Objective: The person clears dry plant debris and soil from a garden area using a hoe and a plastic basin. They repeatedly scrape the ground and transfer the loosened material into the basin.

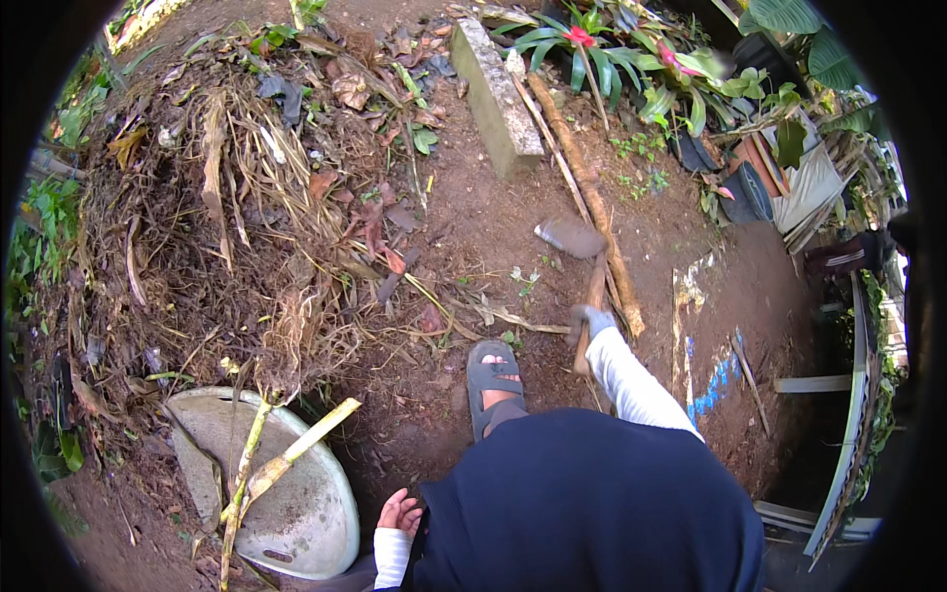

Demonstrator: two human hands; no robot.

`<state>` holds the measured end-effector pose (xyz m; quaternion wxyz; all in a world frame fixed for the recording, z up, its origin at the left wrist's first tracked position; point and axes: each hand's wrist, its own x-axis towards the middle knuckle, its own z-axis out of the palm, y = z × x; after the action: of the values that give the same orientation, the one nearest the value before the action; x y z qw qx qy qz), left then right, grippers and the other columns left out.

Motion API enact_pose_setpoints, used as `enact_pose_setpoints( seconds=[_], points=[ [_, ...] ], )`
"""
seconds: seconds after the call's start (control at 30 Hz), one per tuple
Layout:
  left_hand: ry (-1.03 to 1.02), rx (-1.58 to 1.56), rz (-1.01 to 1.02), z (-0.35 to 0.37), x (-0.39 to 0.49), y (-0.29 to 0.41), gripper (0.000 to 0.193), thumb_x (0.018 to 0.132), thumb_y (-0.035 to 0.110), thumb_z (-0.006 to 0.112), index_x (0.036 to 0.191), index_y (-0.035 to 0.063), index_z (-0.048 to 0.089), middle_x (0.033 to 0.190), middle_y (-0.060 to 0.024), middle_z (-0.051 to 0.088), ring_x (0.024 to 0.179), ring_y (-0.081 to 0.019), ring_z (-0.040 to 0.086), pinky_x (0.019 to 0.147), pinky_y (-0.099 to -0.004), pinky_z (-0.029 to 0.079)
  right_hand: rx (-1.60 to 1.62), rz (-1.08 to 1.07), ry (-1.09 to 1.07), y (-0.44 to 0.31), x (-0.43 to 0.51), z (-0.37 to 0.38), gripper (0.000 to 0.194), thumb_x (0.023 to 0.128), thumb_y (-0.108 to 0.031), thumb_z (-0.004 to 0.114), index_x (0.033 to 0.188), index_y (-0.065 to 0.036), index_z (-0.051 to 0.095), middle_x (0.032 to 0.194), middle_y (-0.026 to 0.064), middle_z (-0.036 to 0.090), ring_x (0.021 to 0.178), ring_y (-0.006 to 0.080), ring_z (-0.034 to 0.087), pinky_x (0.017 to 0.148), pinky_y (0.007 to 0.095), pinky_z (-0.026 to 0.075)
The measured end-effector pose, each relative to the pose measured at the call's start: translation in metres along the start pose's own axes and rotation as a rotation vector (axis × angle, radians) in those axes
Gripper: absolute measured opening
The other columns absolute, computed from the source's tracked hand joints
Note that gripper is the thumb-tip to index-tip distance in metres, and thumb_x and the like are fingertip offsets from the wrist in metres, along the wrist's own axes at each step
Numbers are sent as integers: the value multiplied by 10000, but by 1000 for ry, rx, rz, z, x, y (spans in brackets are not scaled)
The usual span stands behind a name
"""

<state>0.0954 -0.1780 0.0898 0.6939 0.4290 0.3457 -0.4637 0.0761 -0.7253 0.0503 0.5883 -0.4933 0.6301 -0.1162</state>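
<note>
My right hand (590,323), in a grey glove, grips the wooden handle of a short-handled hoe (594,277). Its blurred metal blade points left, over bare soil and close to a long wooden pole (581,174). Low in the view, my left hand (399,512) is bare and loosely curled beside my dark clothing, with nothing visible in it. Left of that hand lies a pale oval plastic basin or lid (325,510) soiled with dirt. A cut plant stalk (255,436) with a root mass crosses it.
A heap of dry leaves, stems and roots (222,222) covers the left side. A concrete block (496,96) lies ahead, near a red-flowered bromeliad (581,41). My sandaled foot (494,385) stands on the soil. Pots (747,192) and a white metal frame (851,414) are at right.
</note>
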Motion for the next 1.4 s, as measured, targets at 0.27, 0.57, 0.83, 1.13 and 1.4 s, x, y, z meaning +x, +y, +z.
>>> enact_pose_setpoints(
  seconds=[0.27,0.57,0.83,1.13,1.4],
  points=[
    [-75,15,66,-17,3,-5,431,1011,330,527,1381,108,514,1096,-23,685,920,-159,672,833,-297,526,161,128,-54,-8,62,37,224,870,-231,600,966,-34,650,748,112,607,602,273,595,574,430,558],
    [-1,164,44,-16,42,8,425,1032,275,498,1407,75,502,1194,-77,657,1068,-210,633,946,-365,512,-10,83,58,29,18,14,262,708,-183,771,858,11,679,736,164,655,598,327,640,538,471,549],
    [112,264,2,31,15,16,406,1037,231,474,1413,83,502,1265,-108,606,1148,-224,582,1008,-373,476,231,142,114,-16,26,32,169,745,-127,702,806,23,652,654,133,624,517,283,616,501,427,562],
    [159,179,-39,29,2,17,393,1042,182,447,1420,93,503,1345,-142,549,1237,-239,524,1077,-382,435,202,202,-35,23,6,16,298,722,-136,728,955,39,662,834,188,644,608,346,643,563,474,587],
    [-28,142,69,-23,25,-3,423,1023,226,512,1409,54,490,1224,-98,635,1092,-215,626,950,-354,516,307,129,123,-17,57,54,174,808,-178,664,864,-18,628,715,120,588,590,288,613,547,428,560]
  ],
)
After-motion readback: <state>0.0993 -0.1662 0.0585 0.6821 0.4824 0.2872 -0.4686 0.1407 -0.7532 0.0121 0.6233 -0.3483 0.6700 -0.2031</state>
